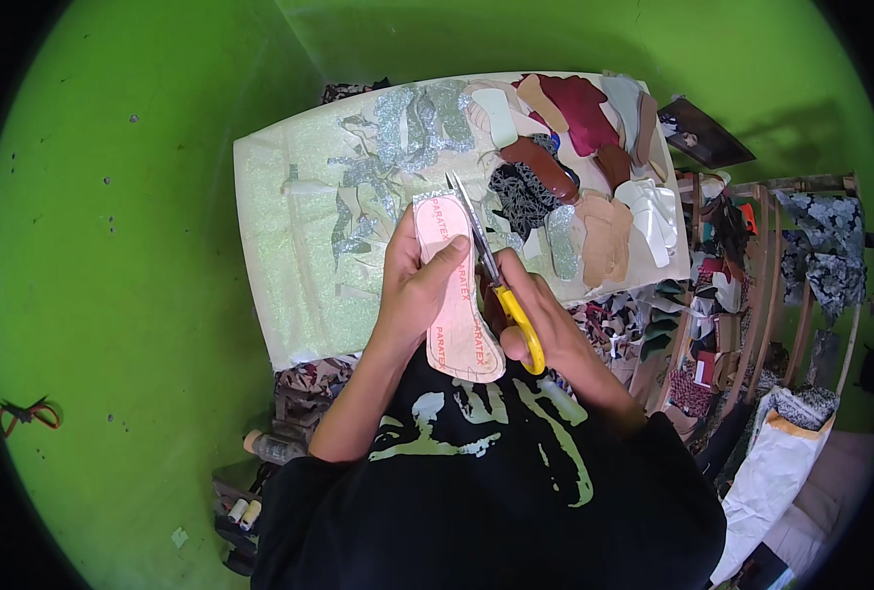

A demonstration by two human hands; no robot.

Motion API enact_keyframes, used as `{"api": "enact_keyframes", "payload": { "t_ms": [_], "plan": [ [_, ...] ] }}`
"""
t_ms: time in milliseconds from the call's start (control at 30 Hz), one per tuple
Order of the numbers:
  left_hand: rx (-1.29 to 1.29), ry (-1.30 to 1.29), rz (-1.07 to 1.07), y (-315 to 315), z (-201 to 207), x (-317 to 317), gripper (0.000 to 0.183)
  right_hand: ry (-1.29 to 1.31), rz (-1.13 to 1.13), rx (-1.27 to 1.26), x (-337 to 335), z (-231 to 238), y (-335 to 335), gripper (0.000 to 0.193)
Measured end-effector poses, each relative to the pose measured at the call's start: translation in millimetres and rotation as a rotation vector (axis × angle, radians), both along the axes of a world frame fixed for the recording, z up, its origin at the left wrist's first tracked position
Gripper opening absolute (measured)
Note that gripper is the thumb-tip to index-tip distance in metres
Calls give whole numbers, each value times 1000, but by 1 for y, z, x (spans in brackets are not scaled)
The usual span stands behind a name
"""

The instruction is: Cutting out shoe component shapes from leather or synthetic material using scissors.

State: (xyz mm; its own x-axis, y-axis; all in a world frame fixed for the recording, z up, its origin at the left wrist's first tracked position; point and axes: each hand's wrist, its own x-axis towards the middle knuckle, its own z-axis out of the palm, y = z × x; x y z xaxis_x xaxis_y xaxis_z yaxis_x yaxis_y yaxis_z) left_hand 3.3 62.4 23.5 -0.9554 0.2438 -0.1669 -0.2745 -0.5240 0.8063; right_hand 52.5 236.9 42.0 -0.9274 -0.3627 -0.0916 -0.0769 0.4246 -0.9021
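An insole-shaped piece point(456, 329), pale pink with red print and a drawn outline, is upright in front of my chest. My left hand point(419, 293) grips it by its left side, thumb pressed across its face. Glittery silver material shows at its top edge. My right hand point(547, 317) holds yellow-handled scissors point(518, 320), with fingers through the handles. Their blades point up and away, along the piece's right edge, and the tips are slightly apart. Part of the right fingers is hidden behind the handles.
A table point(285, 305) covered in glittery pale sheet lies beyond my hands. Silver scraps point(422, 123), brown insole pieces point(604, 241), a dark red piece point(580, 113) and black tangled cord point(525, 197) lie on it. Wooden racks point(759, 295) with materials stand right; green walls surround the table.
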Motion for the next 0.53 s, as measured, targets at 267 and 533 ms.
{"api": "enact_keyframes", "payload": {
  "t_ms": [267, 533],
  "plan": [
    [-28, -7, -5, -5, 4, 1, 34, -38, -65, -112, 2, 1, -10, 87],
    [-55, 30, -73, -8, -4, 0, 33, -65, -56, -71, -2, 6, -9, 104]
  ]
}}
